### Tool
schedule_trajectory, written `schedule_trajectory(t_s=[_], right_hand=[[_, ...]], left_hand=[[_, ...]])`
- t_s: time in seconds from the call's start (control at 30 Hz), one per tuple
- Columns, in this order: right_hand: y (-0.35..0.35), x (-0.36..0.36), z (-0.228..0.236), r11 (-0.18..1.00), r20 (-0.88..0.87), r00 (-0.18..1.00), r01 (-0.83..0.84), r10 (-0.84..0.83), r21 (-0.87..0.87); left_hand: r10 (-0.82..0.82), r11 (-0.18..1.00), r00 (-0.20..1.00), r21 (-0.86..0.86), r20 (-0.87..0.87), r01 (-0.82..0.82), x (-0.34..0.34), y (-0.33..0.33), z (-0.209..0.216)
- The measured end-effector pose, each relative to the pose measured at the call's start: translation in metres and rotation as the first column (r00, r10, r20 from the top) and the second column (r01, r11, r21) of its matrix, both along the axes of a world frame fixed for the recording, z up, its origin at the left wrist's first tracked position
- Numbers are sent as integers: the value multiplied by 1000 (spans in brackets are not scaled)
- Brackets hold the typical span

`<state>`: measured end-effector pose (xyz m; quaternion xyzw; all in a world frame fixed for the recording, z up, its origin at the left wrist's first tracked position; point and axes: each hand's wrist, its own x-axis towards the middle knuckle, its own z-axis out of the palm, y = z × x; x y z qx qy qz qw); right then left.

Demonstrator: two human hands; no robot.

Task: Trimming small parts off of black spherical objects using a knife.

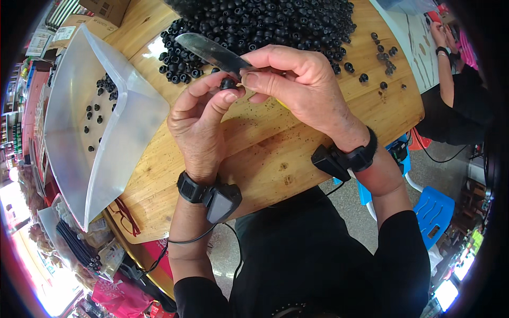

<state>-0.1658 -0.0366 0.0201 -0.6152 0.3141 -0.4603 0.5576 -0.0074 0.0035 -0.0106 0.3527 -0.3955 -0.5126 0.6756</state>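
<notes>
My left hand [197, 119] pinches a small round black part [228, 84] with a hole in it between thumb and fingertips. In my right hand [313, 90] is a knife [208, 52], its blade pointing up and to the left. A bit of yellow, perhaps its handle, shows below the right fingers. The lower blade lies right beside the black part; whether it cuts into it I cannot tell. Beyond both hands, a large pile of similar black parts [260, 32] covers the far side of the wooden table [260, 175].
A translucent plastic bin [123, 98] with several black parts inside stands at the left. Loose parts [363, 78] are scattered at the right. Red-framed glasses [127, 218] lie at the near left edge. Blue chairs [435, 212] and another person's arm [445, 69] are at right.
</notes>
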Motion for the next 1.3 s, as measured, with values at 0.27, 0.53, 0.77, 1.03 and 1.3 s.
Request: schedule_trajectory(t_s=[0.27,0.53,0.77,1.03,1.3], right_hand=[[-2,7,-10,972,-28,998,53,-61,-228],[-5,5,-9,972,-106,985,110,-134,-206],[-5,2,-7,997,117,993,24,-32,68],[-3,-2,0,996,74,997,-38,32,81],[-3,-3,-2,991,47,998,47,-41,-122]], left_hand=[[93,995,991,-30,100,-90,4,-1,-6],[-13,999,1000,34,21,12,0,-2,-2],[-176,984,967,-23,-183,175,3,-3,-2],[-228,972,949,5,-216,234,5,0,-1],[-187,981,975,33,-118,192,8,-2,-3]])
